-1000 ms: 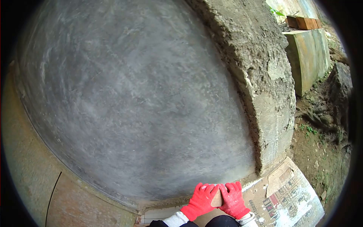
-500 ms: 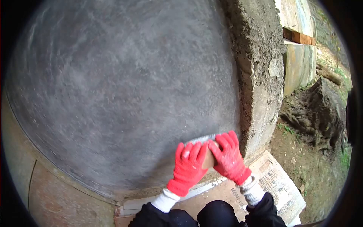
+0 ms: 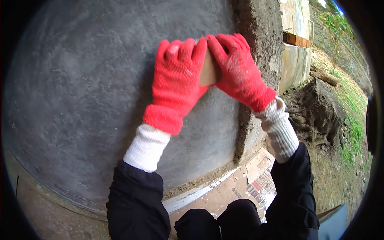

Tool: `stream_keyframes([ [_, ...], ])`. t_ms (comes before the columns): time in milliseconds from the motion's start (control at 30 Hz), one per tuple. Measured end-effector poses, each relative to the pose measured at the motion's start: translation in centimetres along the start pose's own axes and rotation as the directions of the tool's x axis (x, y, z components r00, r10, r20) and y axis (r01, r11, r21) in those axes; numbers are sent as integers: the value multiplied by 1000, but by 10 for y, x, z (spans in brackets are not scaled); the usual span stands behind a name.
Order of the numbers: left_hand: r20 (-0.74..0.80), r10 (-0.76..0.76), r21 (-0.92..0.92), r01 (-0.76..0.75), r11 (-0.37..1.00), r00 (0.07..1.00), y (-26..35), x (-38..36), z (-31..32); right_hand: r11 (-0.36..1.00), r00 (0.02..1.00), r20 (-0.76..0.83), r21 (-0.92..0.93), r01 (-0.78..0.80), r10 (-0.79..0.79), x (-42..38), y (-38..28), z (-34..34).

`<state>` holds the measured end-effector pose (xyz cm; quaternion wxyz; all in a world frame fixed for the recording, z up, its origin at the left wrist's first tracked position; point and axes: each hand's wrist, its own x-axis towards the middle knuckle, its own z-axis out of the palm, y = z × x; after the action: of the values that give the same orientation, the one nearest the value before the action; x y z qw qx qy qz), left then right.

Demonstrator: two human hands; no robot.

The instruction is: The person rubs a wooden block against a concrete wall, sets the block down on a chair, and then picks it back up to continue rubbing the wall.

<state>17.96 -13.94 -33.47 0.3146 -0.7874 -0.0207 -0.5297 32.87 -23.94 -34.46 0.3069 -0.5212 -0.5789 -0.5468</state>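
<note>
Both my hands wear red gloves over white cuffs and reach up against a dark grey, smooth cement surface [image 3: 88, 88]. Between them is a small flat brown board [image 3: 208, 71], mostly covered by the gloves. My left hand [image 3: 176, 76] has its fingers bent over the board's left side. From the right, my right hand [image 3: 237, 70] grips the same board, thumb side close to the left fingers. The board's far edge is hidden behind the fingertips.
A rough concrete edge [image 3: 262, 48] stands up along the right of the cement surface. Printed cardboard [image 3: 228, 188] lies below, near my knees [image 3: 238, 218]. Beyond the edge are a tree stump [image 3: 316, 108], an orange-brown brick [image 3: 297, 39] and a grassy slope.
Both hands have moved up along the cement surface with the board, away from my knees, and the arms are now stretched out. The view has shifted slightly.
</note>
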Motion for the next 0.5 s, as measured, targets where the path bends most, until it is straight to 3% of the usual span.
stream_keyframes([
  [200,-43,49,23,-48,999,998,-18,9,13,995,997,-40,-76,64,-67,11,7,16],
  [300,-77,61,7,-61,998,995,-7,6,10,998,1000,16,65,13,-15,3,1,8],
  [333,-1,66,105,-65,992,998,1,1,6,999,999,8,15,50,-50,-4,0,12],
  [433,-48,-42,14,42,999,998,20,-60,43,998,999,-21,50,30,-29,-59,-10,39],
  [500,146,-80,30,76,997,986,66,-134,54,995,985,144,-21,-95,97,-139,-43,50],
])
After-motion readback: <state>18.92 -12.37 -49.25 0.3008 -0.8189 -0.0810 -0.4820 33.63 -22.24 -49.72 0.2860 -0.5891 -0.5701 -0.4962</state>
